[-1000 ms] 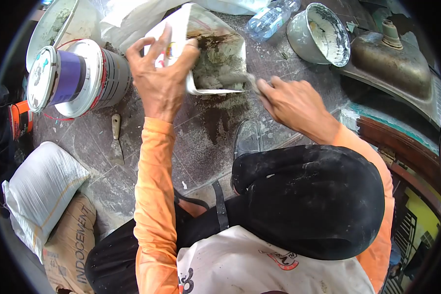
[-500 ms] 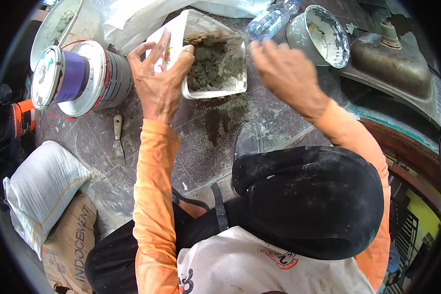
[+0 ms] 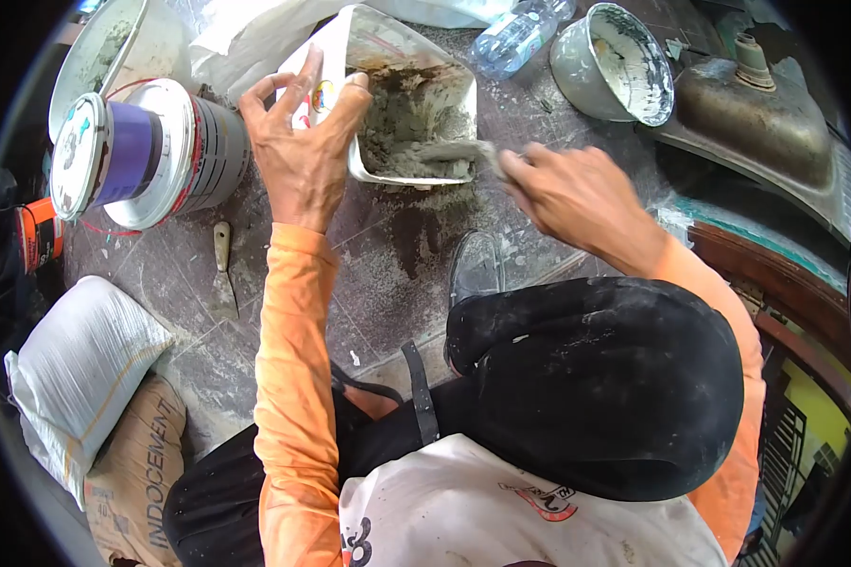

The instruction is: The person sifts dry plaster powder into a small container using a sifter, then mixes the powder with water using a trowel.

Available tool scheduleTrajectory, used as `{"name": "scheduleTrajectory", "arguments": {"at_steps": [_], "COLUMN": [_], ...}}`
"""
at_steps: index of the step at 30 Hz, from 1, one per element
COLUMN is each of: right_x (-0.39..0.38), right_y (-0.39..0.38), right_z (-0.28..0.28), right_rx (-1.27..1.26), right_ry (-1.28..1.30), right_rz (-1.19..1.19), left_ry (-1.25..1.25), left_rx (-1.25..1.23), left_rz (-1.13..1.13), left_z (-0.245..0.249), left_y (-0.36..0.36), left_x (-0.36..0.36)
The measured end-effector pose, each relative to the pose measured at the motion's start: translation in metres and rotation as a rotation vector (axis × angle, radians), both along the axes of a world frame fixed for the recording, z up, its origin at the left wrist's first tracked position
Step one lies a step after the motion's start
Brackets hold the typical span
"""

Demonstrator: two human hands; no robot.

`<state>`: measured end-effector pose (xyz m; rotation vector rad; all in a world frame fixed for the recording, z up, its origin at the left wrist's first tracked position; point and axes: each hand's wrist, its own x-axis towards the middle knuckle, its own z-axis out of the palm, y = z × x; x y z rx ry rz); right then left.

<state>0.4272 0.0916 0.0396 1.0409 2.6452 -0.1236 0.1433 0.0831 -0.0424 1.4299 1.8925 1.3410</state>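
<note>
A white plastic tub [image 3: 357, 163] leans with its mouth toward me, and grey wet mortar [image 3: 388, 144] coats its inside. My left hand [image 3: 303, 151] grips the tub's left side, thumb over the rim and fingers spread along the outer wall. In my closed right hand [image 3: 586, 194] is a mortar-coated trowel [image 3: 459, 149], its blade inside the tub's lower part against the mortar. Motion blurs the trowel, and my fingers hide its handle.
Left stand a purple-banded can [image 3: 132, 151], a white bucket [image 3: 213, 156] and a putty knife [image 3: 222, 269]. Nearer lie a white sack [image 3: 90, 364] and a cement bag [image 3: 137, 463]. Beyond are a plastic bottle [image 3: 512, 45], a metal pot [image 3: 577, 71] and a steel sink [image 3: 756, 123].
My right hand has moved down and toward me, bringing the trowel low across the tub. The mortar inside has shifted toward the near wall. My left hand keeps its grip.
</note>
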Motion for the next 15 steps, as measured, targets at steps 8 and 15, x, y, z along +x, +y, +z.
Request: {"name": "scheduleTrajectory", "arguments": {"at_steps": [8, 15], "right_x": [0.001, 0.005], "right_y": [0.029, -0.013], "right_z": [-0.005, 0.012], "right_rx": [0.283, 0.077], "right_ry": [0.183, 0.058], "right_rz": [0.165, 0.072], "left_ry": [-0.178, -0.121], "left_rx": [-0.096, -0.034], "left_rz": [-0.027, -0.032], "left_z": [0.002, -0.004], "left_y": [-0.002, -0.005], "left_x": [-0.013, -0.02]}}
